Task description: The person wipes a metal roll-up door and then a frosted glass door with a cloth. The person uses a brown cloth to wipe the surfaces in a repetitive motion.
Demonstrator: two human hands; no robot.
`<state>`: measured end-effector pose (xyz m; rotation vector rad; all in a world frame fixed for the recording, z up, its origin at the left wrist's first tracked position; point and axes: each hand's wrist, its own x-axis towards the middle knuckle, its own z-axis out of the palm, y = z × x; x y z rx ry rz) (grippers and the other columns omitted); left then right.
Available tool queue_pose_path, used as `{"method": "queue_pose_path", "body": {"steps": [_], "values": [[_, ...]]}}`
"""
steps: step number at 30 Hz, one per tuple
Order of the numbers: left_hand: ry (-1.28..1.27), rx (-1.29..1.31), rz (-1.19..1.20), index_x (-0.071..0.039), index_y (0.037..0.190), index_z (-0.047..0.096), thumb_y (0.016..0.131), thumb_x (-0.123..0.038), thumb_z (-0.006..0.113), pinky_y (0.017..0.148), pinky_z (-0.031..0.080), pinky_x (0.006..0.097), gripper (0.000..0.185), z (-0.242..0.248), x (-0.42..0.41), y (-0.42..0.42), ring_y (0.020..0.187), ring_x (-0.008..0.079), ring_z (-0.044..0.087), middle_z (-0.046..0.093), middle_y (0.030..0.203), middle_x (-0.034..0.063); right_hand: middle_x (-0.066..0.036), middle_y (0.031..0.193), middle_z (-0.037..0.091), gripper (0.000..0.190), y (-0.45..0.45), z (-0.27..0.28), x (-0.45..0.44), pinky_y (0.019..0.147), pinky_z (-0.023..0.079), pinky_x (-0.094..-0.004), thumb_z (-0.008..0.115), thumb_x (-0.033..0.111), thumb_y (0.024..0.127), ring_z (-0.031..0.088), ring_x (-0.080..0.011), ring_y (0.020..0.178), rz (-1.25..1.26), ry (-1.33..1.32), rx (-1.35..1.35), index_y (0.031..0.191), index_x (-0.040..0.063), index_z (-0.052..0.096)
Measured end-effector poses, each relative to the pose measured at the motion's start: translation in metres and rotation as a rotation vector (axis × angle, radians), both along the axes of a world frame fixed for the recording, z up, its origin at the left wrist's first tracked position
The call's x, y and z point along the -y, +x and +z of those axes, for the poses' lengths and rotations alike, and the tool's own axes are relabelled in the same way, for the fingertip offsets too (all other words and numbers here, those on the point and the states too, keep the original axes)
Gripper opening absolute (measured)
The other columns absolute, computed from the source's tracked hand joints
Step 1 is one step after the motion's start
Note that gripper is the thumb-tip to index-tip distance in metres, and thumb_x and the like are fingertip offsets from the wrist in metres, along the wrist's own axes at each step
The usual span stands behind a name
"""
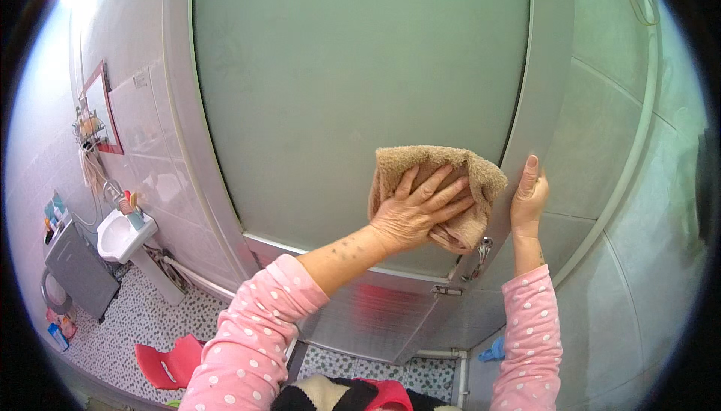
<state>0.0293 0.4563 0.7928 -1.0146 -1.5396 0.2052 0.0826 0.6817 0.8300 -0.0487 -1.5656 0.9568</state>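
My left hand (pixel 419 208) lies flat with spread fingers on a folded brown terry towel (pixel 484 177), holding it against the frosted glass panel (pixel 338 73) of a door. The towel covers the panel's lower right area, and its corner overlaps the grey door frame (pixel 543 73). At the frame's right edge, my right hand (pixel 529 194) grips with the thumb in front; its other fingers are mostly hidden behind. A metal door handle (pixel 483 250) sits just below the towel, with a slide bolt (pixel 446 290) under it. Pink polka-dot sleeves cover both forearms.
To the left stand a white pedestal sink (pixel 115 236), a grey washing machine (pixel 81 267) and a red-framed mirror (pixel 102 109). A red plastic chair (pixel 172 361) is low on the pebble-patterned floor (pixel 135 304). A white pipe (pixel 631 168) runs along the right wall.
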Motion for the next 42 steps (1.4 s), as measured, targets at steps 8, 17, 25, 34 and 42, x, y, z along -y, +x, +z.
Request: {"method": "queue_pose_path", "body": {"steps": [8, 17, 25, 34, 42], "values": [[0.382, 0.268, 0.205, -0.018, 0.141, 0.039, 0.069, -0.048, 0.071, 0.107, 0.007, 0.0625, 0.083, 0.034, 0.147, -0.057, 0.142, 0.0393, 0.008, 0.019, 0.152, 0.0139, -0.001, 0.055, 0.029, 0.066, 0.009, 0.002, 0.001, 0.107, 0.03, -0.0382, 0.039, 0.062, 0.093, 0.03, -0.0165, 0.059, 0.038, 0.016, 0.036, 0.062, 0.004, 0.032], [0.798, 0.145, 0.222, -0.003, 0.144, 0.027, 0.08, -0.035, 0.06, 0.11, 0.006, 0.0572, 0.078, 0.026, 0.223, -0.11, 0.14, 0.0433, 0.01, 0.021, 0.15, 0.021, -0.002, 0.055, 0.027, 0.066, 0.002, 0.001, 0.001, 0.097, 0.039, -0.0357, 0.039, 0.06, 0.095, 0.029, -0.0164, 0.058, -0.071, 0.017, 0.001, 0.061, 0.003, 0.033], [0.666, 0.273, 0.081, -0.012, 0.143, 0.032, 0.069, -0.036, 0.071, 0.107, 0.006, 0.0611, 0.087, 0.075, 0.055, -0.022, 0.141, 0.0423, 0.005, 0.015, 0.152, 0.0177, -0.008, 0.061, 0.044, 0.088, 0.009, 0.0, -0.005, 0.091, 0.043, -0.0343, 0.04, 0.064, 0.092, 0.046, -0.0177, 0.065, -0.024, 0.024, 0.105, 0.087, -0.023, 0.052], [0.337, 0.056, -0.141, -0.023, 0.118, 0.053, 0.062, -0.05, 0.074, 0.096, 0.022, 0.0508, 0.065, 0.102, -0.046, 0.017, 0.126, 0.0291, 0.029, 0.035, 0.135, 0.0079, -0.012, 0.067, 0.052, 0.087, 0.005, 0.002, 0.002, 0.093, 0.04, -0.0351, 0.039, 0.067, 0.091, 0.048, -0.0184, 0.075, 0.115, 0.03, 0.002, 0.089, -0.018, 0.055], [0.33, 0.086, -0.14, -0.013, 0.111, 0.045, 0.064, -0.042, 0.073, 0.104, 0.015, 0.0594, 0.063, 0.16, 0.037, -0.019, 0.133, 0.0401, 0.022, 0.033, 0.128, 0.0167, 0.003, 0.056, 0.024, 0.064, 0.011, 0.002, -0.007, 0.107, 0.031, -0.0384, 0.037, 0.062, 0.094, 0.024, -0.0127, 0.056, 0.025, 0.036, 0.026, 0.064, 0.007, 0.028]]}}
